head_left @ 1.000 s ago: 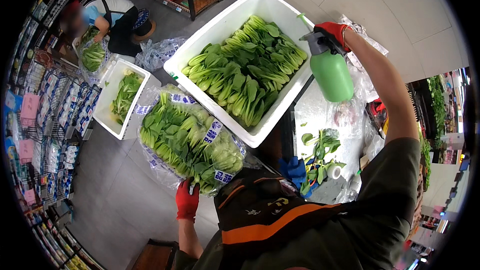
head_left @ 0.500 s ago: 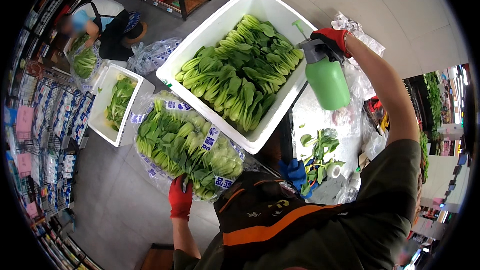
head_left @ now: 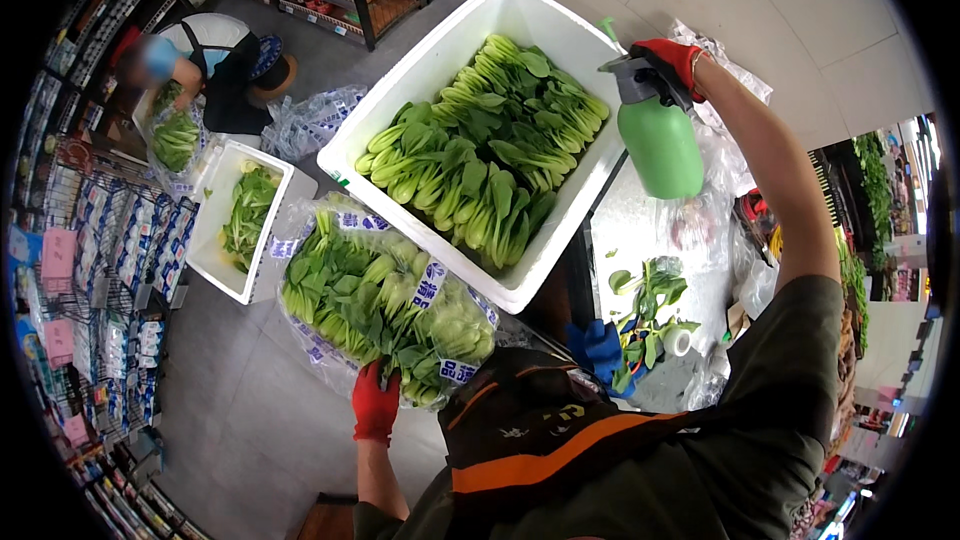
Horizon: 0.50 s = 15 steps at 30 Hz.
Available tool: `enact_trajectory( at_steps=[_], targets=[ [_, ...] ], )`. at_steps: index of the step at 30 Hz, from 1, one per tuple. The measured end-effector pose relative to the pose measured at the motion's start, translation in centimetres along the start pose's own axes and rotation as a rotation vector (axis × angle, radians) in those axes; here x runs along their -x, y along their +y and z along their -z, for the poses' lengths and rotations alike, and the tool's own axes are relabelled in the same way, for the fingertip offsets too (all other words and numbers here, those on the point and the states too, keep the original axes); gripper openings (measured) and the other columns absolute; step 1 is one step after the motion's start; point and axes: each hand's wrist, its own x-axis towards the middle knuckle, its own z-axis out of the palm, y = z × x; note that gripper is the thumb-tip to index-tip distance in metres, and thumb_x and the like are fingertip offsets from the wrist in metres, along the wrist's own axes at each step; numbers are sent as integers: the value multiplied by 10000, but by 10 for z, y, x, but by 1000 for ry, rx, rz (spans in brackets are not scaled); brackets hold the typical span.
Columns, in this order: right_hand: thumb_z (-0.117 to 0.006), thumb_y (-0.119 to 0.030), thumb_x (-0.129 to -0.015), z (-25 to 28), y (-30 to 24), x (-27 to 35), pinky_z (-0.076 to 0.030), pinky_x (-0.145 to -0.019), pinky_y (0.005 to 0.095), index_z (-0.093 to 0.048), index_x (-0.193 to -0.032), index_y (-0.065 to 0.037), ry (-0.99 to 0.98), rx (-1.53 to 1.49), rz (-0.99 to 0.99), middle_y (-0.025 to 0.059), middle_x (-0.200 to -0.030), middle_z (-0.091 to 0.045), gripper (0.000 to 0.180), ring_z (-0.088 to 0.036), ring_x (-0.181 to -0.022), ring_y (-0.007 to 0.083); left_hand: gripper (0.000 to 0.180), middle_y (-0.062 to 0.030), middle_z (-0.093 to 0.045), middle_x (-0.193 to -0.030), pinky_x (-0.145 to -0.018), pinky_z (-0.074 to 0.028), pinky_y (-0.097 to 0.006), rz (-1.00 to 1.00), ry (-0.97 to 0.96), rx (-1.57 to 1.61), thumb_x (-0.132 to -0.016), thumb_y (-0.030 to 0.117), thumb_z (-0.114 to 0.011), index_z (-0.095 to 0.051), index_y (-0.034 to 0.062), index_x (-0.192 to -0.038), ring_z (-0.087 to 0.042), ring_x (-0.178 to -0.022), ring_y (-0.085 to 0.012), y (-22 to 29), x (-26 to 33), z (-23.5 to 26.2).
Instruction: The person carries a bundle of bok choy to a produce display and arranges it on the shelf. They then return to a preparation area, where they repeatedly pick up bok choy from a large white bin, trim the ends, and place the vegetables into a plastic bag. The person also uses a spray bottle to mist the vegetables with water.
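My right hand (head_left: 675,62), in a red glove, grips the grey head of a green spray bottle (head_left: 658,143) held over the right edge of a large white foam box (head_left: 432,60). The box is filled with rows of green leafy vegetables (head_left: 480,165). My left hand (head_left: 375,405), also in a red glove, holds the lower edge of a clear plastic bag of bundled greens (head_left: 385,300) with blue and white tape bands. That bag leans against the near side of the foam box.
A smaller white foam box (head_left: 218,202) with greens stands on the grey floor at left. Behind it a crouching person (head_left: 215,55) handles a bag of greens. Loose leaves, a tape roll (head_left: 680,340) and plastic bags lie on the counter at right. Shelves line the left and top.
The view has drifted, so the boxes sit slightly lower and further right. The spray bottle stays raised over the box's right edge. My left hand keeps hold of the bag.
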Motion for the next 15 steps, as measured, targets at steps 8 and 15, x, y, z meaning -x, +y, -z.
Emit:
enact_trajectory(
  at_steps=[8, 15],
  targets=[
    [-476, -392, -922, -19, -54, -15, -483, -464, 348, -587, -1078, -104, -259, 192, 232, 41, -794, -597, 346, -523, -494, 161, 371, -131, -630, -1097, -832, -491, -374, -46, -36, -8, -806, 163, -689, -610, 51, -1151, -615, -970, -305, 26, -18, -6],
    [-446, -337, -923, -16, -73, -52, -454, -448, 342, -578, -896, -93, -127, 89, 243, 52, -700, -512, 279, -498, -523, 165, 357, -135, -626, -1068, -811, -483, -384, -47, 28, 0, -815, 205, -682, -617, 61, -1135, -600, -952, -312, 10, -6, 3]
  ],
)
